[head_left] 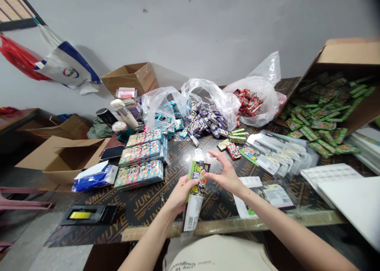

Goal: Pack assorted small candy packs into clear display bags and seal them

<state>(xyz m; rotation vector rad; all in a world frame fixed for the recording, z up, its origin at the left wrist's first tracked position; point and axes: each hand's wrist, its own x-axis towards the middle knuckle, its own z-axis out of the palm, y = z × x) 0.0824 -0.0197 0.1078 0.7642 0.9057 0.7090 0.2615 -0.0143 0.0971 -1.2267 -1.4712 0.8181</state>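
Observation:
My left hand grips a long clear packet with a green and black printed card and a white barcode label, held upright over the dark plywood table. My right hand pinches the packet's upper right edge with thumb and forefinger, the other fingers spread. Small loose boxes lie just beyond the hands. Three flat shrink-wrapped stacks of colourful boxes sit to the left.
Clear plastic bags hold blue, purple and red small boxes at the back. A tipped cardboard box spills green boxes on the right. Clear sleeves, white sheets, open cartons and a black tray surround.

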